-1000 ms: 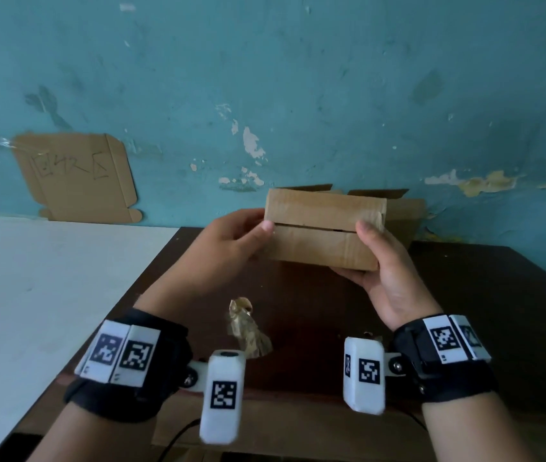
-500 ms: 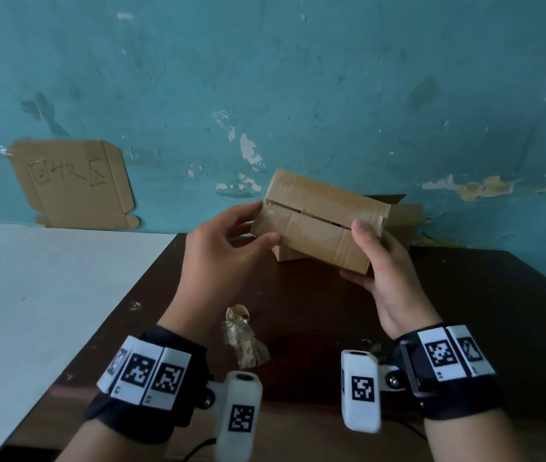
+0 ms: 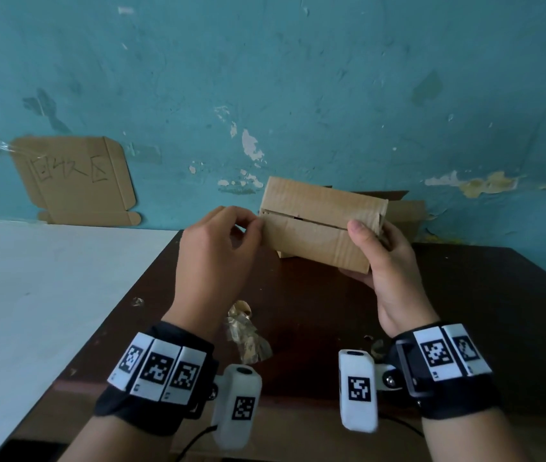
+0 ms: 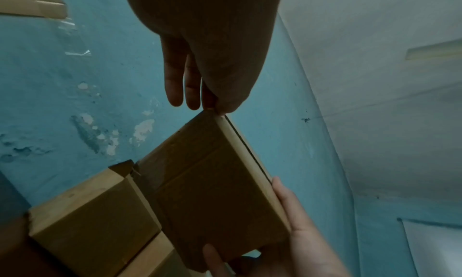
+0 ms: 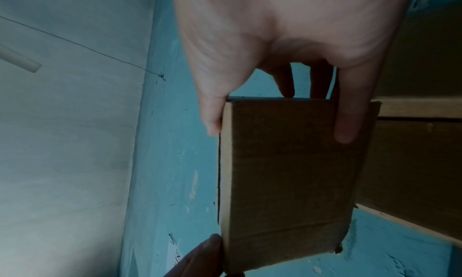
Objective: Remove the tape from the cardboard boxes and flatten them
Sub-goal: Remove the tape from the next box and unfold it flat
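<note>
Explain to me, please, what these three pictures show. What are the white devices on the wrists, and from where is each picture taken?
No machine works here: a person uses two bare hands. The white cameras strapped to the wrists take the two dark close pictures, each looking along one hand; a head camera takes the wide picture. The right hand holds a small brown cardboard box above the dark brown wooden table. The left hand pinches the box's left end, at the seam. On the table lie a crumpled wad of shiny tape and, behind, an open cardboard box.
</note>
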`<state>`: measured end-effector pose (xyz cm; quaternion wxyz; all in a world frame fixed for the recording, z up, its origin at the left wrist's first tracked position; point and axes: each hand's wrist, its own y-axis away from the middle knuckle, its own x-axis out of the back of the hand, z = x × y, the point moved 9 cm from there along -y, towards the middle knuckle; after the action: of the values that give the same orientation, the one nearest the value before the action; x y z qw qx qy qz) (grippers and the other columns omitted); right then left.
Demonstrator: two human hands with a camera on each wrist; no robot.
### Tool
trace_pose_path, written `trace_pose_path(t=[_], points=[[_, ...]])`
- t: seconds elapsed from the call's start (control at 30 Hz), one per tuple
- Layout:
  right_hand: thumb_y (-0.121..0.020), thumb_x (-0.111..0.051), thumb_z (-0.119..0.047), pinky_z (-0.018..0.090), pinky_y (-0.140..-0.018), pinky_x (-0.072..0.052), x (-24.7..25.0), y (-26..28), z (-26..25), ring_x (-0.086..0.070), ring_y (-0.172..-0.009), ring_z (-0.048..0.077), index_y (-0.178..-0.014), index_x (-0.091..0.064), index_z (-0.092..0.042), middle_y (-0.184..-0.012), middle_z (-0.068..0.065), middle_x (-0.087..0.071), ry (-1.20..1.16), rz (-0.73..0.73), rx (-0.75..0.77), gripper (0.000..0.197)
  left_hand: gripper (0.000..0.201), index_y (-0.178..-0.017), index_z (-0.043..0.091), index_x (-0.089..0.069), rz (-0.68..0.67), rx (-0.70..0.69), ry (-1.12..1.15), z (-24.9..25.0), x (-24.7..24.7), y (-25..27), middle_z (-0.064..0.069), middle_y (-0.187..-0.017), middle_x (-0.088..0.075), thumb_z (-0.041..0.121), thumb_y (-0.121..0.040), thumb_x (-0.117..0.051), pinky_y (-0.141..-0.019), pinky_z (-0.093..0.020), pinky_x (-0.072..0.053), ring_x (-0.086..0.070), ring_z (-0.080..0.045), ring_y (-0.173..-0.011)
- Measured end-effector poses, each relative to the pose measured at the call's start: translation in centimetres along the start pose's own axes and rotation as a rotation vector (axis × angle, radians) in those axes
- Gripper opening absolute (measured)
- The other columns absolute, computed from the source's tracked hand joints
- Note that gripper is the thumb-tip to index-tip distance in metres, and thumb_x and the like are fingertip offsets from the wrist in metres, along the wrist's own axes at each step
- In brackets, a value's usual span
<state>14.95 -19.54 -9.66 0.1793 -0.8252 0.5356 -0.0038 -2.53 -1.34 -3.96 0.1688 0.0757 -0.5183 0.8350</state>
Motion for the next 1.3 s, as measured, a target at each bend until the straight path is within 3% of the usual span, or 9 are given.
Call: trace_pose_path(t=[0.17, 0.37, 0.47, 0.6, 0.93, 1.03, 1.1, 1.2, 1.3], points=[[-0.068, -0.079, -0.052, 0.045, -0.084, -0.063, 0.0, 0.0, 0.3, -0.073, -0.099, 0.008, -0.129, -0.061, -0.022, -0.115, -0.005, -0.072, -0.055, -0.022, -0.033, 0.071, 0.015, -0.085, 0.024, -0.064, -0.039, 0.374, 0.253, -3.1, -0.9, 0.2, 0.006, -0.068, -0.070, 0.022, -0.100, -0.060, -0.065, -0.044, -0.060, -0.068, -0.017, -0.065], [-0.076, -0.077, -0.050, 0.048, -0.085, -0.062, -0.1, 0.0, 0.6, -0.069, -0.111, 0.020, -0.120, -0.065, -0.026, -0.120, 0.001, -0.070, -0.138, -0.066, -0.074, 0.052, 0.018, -0.090, 0.011, -0.059, -0.066, 0.636, 0.668, -3.7, -1.7, 0.6, 0.008, -0.067, -0.069, 0.013, -0.106, -0.051, -0.049, -0.024, -0.053, -0.060, -0.006, -0.057], [-0.074, -0.084, -0.055, 0.050, -0.086, -0.061, -0.3, 0.1, 0.8, -0.069, -0.114, 0.022, -0.108, -0.071, -0.034, -0.115, -0.001, -0.073, -0.197, -0.089, -0.090, 0.042, 0.020, -0.089, 0.012, -0.058, -0.052, 0.734, 0.847, -4.0, -2.1, 0.8, 0.004, -0.072, -0.072, 0.013, -0.107, -0.049, -0.050, -0.025, -0.053, -0.059, -0.009, -0.058], [-0.079, -0.070, -0.042, 0.053, -0.090, -0.060, -0.6, 0.1, 0.6, -0.070, -0.112, 0.020, -0.114, -0.068, -0.031, -0.114, -0.003, -0.074, -0.238, -0.144, -0.086, 0.037, 0.020, -0.090, 0.013, -0.055, -0.016, 0.831, 1.056, -4.1, -2.5, 1.1, 0.001, -0.073, -0.073, 0.012, -0.108, -0.047, -0.053, -0.022, -0.054, -0.063, -0.008, -0.058], [-0.082, -0.064, -0.041, 0.049, -0.086, -0.061, -0.2, 0.4, 0.3, -0.071, -0.112, 0.021, -0.120, -0.066, -0.033, -0.117, -0.002, -0.074, -0.321, -0.188, -0.092, 0.038, 0.012, -0.104, 0.005, -0.054, 0.191, 1.037, 1.321, -6.8, -2.7, 1.7, -0.006, -0.082, -0.079, 0.011, -0.108, -0.044, -0.058, -0.021, -0.058, -0.077, -0.015, -0.073], [-0.082, -0.065, -0.044, 0.047, -0.086, -0.060, 0.5, 0.2, 0.4, -0.065, -0.121, 0.026, -0.135, -0.058, -0.029, -0.133, 0.006, -0.066, -0.351, -0.149, -0.111, 0.055, 0.012, -0.103, 0.005, -0.057, 0.107, 0.981, 1.166, -7.7, -2.1, 1.4, -0.007, -0.087, -0.080, 0.010, -0.105, -0.046, -0.062, -0.023, -0.059, -0.077, -0.017, -0.081], [-0.082, -0.064, -0.045, 0.047, -0.087, -0.060, 1.0, 0.1, 0.3, -0.064, -0.123, 0.026, -0.137, -0.056, -0.029, -0.135, 0.006, -0.064, -0.355, -0.131, -0.111, 0.057, 0.013, -0.093, 0.008, -0.067, -0.154, 0.795, 0.750, -8.1, -1.9, 0.9, -0.008, -0.088, -0.079, 0.011, -0.101, -0.056, -0.063, -0.025, -0.059, -0.075, -0.016, -0.081], [-0.082, -0.064, -0.044, 0.047, -0.088, -0.060, 1.1, 0.0, 0.2, -0.065, -0.121, 0.025, -0.131, -0.059, -0.031, -0.131, 0.004, -0.066, -0.339, -0.132, -0.102, 0.051, 0.019, -0.070, 0.023, -0.071, -0.569, 0.392, 0.037, -7.4, -3.5, 1.5, 0.004, -0.071, -0.073, 0.015, -0.087, -0.071, -0.061, -0.019, -0.051, -0.065, 0.001, -0.062], [-0.085, -0.069, -0.043, 0.047, -0.087, -0.061, 0.9, 0.1, 0.2, -0.068, -0.117, 0.023, -0.117, -0.066, -0.034, -0.118, -0.002, -0.073, -0.338, -0.141, -0.097, 0.034, 0.017, -0.068, 0.023, -0.069, -0.844, 0.261, -0.231, -7.2, -5.9, 3.8, 0.014, -0.069, -0.068, 0.011, -0.081, -0.068, -0.063, -0.011, -0.043, -0.064, 0.001, -0.070]])
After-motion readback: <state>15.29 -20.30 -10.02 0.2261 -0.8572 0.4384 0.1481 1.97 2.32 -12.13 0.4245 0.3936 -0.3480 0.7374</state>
